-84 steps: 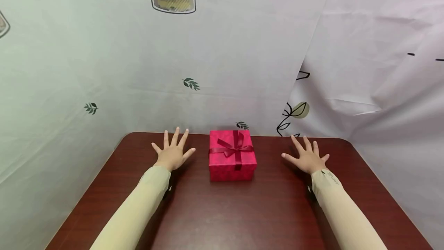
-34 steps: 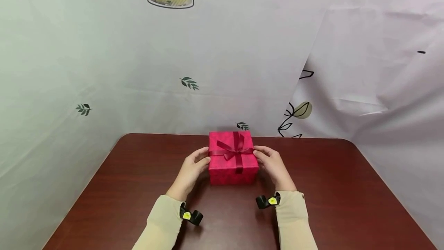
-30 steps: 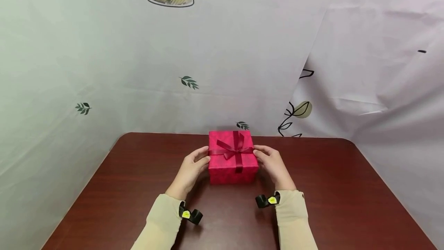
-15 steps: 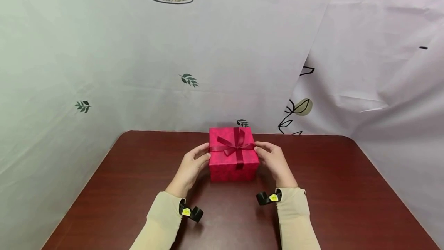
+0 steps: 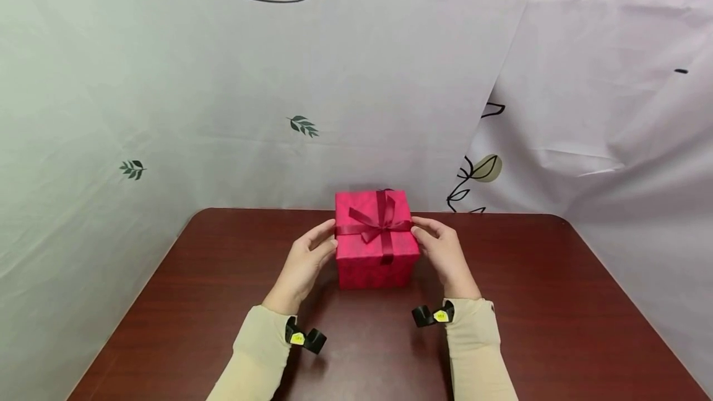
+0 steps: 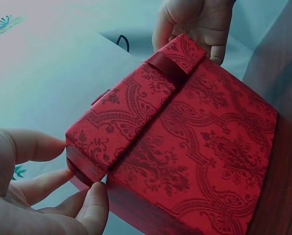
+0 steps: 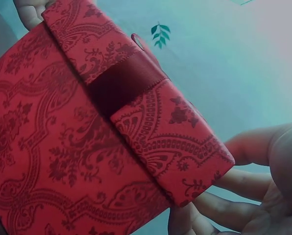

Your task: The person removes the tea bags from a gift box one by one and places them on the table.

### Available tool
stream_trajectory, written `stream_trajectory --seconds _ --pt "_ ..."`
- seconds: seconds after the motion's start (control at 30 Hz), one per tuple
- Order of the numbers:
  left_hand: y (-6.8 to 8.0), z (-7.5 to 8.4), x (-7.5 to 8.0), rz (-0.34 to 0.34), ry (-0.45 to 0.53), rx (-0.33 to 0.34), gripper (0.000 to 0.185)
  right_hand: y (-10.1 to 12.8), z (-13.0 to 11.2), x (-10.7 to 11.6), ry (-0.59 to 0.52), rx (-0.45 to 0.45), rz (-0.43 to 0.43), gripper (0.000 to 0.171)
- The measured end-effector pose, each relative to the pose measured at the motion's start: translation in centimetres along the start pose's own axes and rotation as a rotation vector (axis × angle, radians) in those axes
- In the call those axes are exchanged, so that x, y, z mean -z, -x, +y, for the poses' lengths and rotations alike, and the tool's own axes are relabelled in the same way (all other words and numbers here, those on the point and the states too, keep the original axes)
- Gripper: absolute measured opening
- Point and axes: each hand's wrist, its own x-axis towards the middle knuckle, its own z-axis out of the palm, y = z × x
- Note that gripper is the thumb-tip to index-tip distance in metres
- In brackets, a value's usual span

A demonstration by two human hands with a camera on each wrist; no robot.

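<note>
A red gift box with a dark floral pattern stands near the table's far edge. Its lid [image 5: 356, 249] bears a dark red ribbon bow [image 5: 381, 226], and the box body [image 5: 367, 274] shows below it. My left hand [image 5: 301, 265] pinches the lid's left side, its thumb low by the lid's lower edge and the other fingers along the side in the left wrist view. On the opposite side, my right hand [image 5: 448, 258] grips the lid [image 7: 170, 137] the same way. Much of the box body [image 7: 87, 161] lies exposed under the lid in the right wrist view.
The dark reddish-brown table [image 5: 195, 302] has rounded far corners. Right behind it hangs a pale cloth [image 5: 390, 79] printed with leaves and a plant jar. Black straps with cameras [image 5: 306, 339] are on both wrists.
Both hands came in from flat on the table to the box's sides and took hold of the lid. The lid has since risen, showing more of the body.
</note>
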Motion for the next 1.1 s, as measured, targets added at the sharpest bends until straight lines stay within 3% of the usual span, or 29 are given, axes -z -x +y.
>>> stream_trajectory --seconds 0.3,0.53,0.87,1.1 --pt "0.3 1.4 0.5 0.028 0.018 -0.035 0.051 0.6 -1.0 -0.9 -0.041 0.053 0.009 0.035" --pt "0.7 2.5 1.4 0.097 -0.006 -0.026 0.047 1.3 -1.6 -2.2 -0.041 0.062 -0.008 0.038" --pt "0.8 3.8 4.1 0.148 -0.066 0.007 0.045 2.5 -1.7 -4.8 -0.061 0.124 -0.08 0.049" --pt "1.1 4.2 5.9 0.173 -0.068 -0.044 0.046 3.2 -1.2 -7.0 -0.068 0.193 -0.134 0.059"
